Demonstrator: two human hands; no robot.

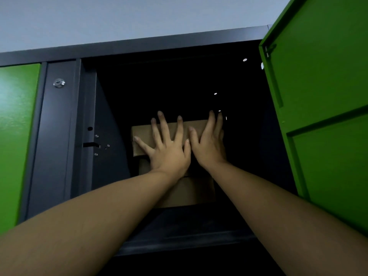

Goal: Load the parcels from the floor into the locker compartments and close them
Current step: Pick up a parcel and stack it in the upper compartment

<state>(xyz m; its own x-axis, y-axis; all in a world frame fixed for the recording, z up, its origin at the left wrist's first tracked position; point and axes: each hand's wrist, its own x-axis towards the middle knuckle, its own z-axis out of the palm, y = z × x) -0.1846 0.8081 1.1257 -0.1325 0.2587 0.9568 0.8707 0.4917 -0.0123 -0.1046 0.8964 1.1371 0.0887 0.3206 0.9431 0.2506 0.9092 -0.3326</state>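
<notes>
The parcel (142, 134), a brown cardboard box, sat atop another box (187, 193) deep in the open locker compartment (111, 166). Left hand (169, 152) and right hand (209, 148) pressed it with fingers (165, 126) spread flat, gripping nothing. The green door (322, 96) at right stood open, unclosed; pale wall above.

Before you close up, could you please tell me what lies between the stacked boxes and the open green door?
In the head view, only dark, bare locker interior lies between the boxes and the green door.
</notes>
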